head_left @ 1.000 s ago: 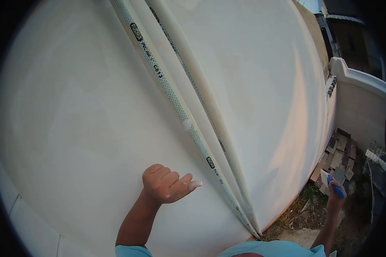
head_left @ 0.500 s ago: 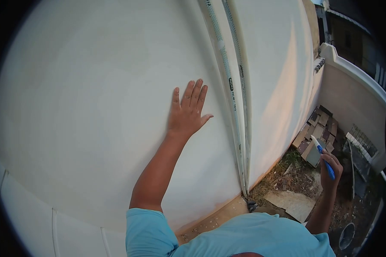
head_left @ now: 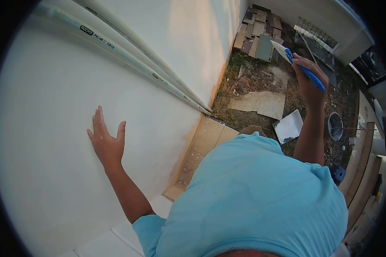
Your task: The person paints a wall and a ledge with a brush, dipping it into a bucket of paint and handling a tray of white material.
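My left hand (head_left: 107, 145) rests against the white wall (head_left: 43, 141) with its fingers and thumb apart, holding nothing. Two pale pipes (head_left: 128, 60) run down the wall, above and to the right of that hand. Out over the yard, my right hand (head_left: 312, 81) is closed round the blue handle of a paintbrush (head_left: 284, 50). The brush's whitish tip points up and to the left, away from the wall's base. Below the brush, a white tray (head_left: 290, 127) with grey smears lies on the ground.
Stacked tiles (head_left: 258, 32) stand at the yard's far end. A flat, pale board (head_left: 261, 105) lies on the soil near the pipes' foot. A bucket (head_left: 335, 126) stands right of my right arm. Tan tiles (head_left: 206, 135) edge the wall's base.
My view has swung down and to the right, bringing the tray and bucket into sight. The left hand stays spread on the wall, and the right hand still grips the paintbrush.
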`<state>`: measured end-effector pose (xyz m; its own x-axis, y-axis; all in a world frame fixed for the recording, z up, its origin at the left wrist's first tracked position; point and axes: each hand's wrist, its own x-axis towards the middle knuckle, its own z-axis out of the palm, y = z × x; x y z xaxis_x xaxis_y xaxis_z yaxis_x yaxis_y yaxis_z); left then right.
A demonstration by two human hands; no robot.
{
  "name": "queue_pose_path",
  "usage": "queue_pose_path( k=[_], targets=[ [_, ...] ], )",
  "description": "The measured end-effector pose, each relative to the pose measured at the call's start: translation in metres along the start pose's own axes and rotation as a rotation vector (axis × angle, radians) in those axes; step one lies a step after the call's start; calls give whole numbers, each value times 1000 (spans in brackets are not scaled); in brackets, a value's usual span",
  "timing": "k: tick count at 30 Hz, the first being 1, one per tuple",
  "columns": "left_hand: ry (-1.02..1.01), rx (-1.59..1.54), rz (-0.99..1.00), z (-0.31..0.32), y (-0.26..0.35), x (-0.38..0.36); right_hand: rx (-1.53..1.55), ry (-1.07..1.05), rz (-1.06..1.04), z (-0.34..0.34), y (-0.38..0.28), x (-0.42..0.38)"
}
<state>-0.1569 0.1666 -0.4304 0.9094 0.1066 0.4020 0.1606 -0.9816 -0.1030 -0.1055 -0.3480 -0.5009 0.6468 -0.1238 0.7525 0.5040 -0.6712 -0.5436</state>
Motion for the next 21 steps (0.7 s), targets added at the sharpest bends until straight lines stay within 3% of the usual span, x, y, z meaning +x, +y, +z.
queue_pose_path(
  k=[3, 7, 11, 14, 16, 17, 19, 20, 21],
  targets=[
    [-126, -316, -153, 14, 5, -55, 30, -53, -14, 3, 11, 16],
    [-61, -764, -741, 70, 7, -151, -3, -128, -39, -13, 41, 32],
    [-91, -737, -953, 100, 40, -204, -7, -241, -18, -17, 80, 31],
    [-184, -651, -912, 97, 67, -190, -50, -359, 35, -8, 99, 35],
    [-258, -466, -678, 92, 74, -159, -96, -414, 18, 7, 105, 47],
    [-259, -462, -687, 98, 75, -145, -85, -412, 6, 15, 106, 54],
    [-83, -563, -705, 110, 69, -117, -83, -411, 18, 29, 105, 62],
    [-104, -557, -697, 113, 61, -105, -65, -387, 8, 35, 101, 67],
    [-90, -488, -542, 122, 56, -89, -45, -347, -23, 45, 102, 75]
  ],
)
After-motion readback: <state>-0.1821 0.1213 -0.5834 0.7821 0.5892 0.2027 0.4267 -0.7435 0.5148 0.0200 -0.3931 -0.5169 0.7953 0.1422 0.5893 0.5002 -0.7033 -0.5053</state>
